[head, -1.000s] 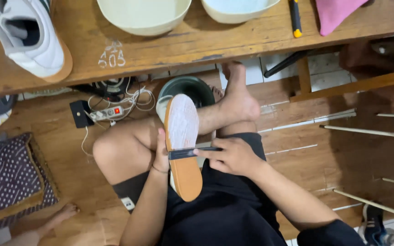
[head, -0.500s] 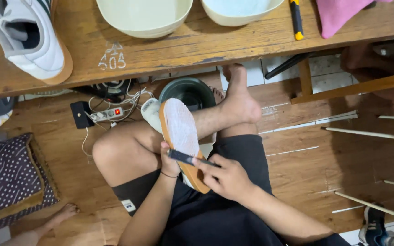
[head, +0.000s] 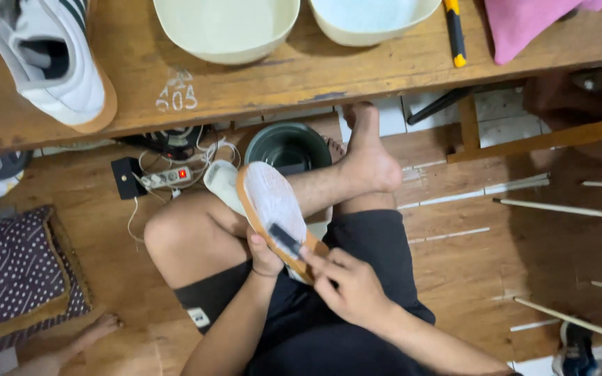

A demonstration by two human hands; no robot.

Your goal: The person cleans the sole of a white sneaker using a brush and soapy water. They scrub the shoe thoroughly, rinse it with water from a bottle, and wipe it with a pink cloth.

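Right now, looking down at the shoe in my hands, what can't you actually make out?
All in the head view:
- Shoe: only its pale sole shows; the upper faces away, behind the knee.
- Brush: bristles blurred; the right hand covers its handle.
- Left hand: fingers hidden behind the shoe's edge.
- Two basins: cut off by the top edge.

Scene is evenly lit by soft indoor light. Deep shadow is cast under the worktop (head: 301, 76) and at the right of the frame. Slight motion blur is seen on the right hand (head: 350, 289). Edges are mildly curved by the wide lens.
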